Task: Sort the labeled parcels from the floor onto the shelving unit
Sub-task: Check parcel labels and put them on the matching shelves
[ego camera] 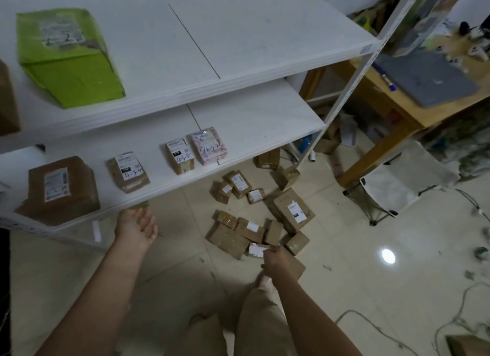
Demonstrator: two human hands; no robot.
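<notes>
My right hand [275,263] hides its own fingers against a floor parcel [295,267], so the grip is unclear. My left hand [138,225] loses its tips under the shelf edge [185,188]. The green parcel [69,64] has a blurred label, and a brown box [6,101] is cut off at my left.

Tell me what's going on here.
A person is sorting parcels onto a white shelving unit. Their right hand grips a brown parcel at the edge of the floor pile. The left hand is open by the lower shelf, which holds four labeled parcels. A green parcel lies above.
</notes>
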